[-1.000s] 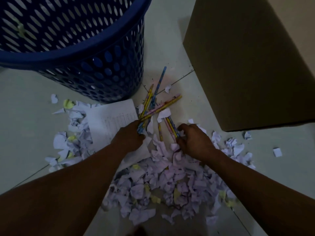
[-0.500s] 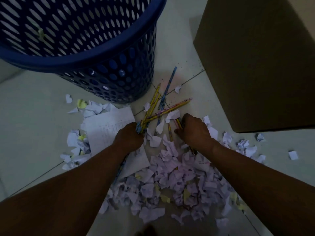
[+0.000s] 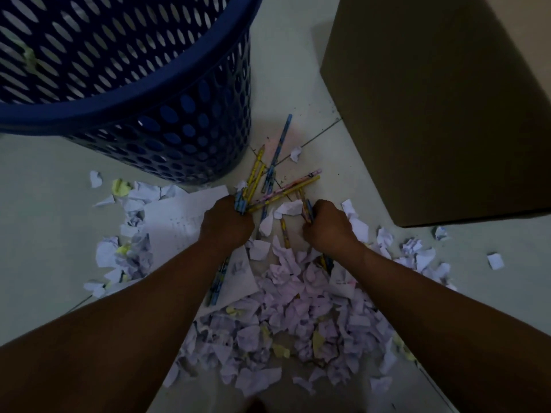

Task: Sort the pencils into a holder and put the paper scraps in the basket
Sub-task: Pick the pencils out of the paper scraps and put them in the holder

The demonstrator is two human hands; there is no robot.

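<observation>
Low light, both arms reaching down to the tiled floor (image 3: 53,222). Left hand (image 3: 226,223) fisted, grip closed around a bundle of pencils (image 3: 240,203), tips poking out above the knuckles, tails trailing under the wrist. Right hand (image 3: 327,226) likewise curled, grip clamped on a few more pencils (image 3: 307,212). Loose pencils (image 3: 283,190) fanned out on the floor between the hands and the blue basket (image 3: 167,96), one blue pencil (image 3: 281,141) angled toward the brown box (image 3: 447,108). Paper scraps (image 3: 298,308) heaped beneath the forearms, more scattered left beside a printed sheet (image 3: 179,213). Basket upright at upper left, just beyond the pencils.
</observation>
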